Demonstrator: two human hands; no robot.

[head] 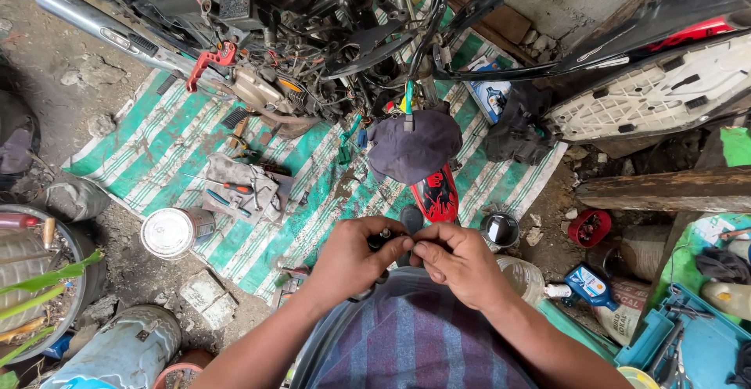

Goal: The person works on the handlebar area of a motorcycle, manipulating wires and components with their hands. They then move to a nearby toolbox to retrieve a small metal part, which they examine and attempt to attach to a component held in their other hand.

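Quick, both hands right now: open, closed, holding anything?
Left hand: closed on a small dark part, fingers curled around it.
Right hand: closed, fingers pinching at the same part; what exactly it grips cannot be told.

Seen from above, a person's bare forearms, left hand (pixel 353 257) and right hand (pixel 461 260), wear no gloves, watch or rings; a purple, blue and grey checked shirt (pixel 418 334) covers the torso below.

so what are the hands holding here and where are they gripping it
Both hands pinch one small dark part between them: the left hand grips its left end, the right hand its right end with the fingertips. What the part is cannot be told.
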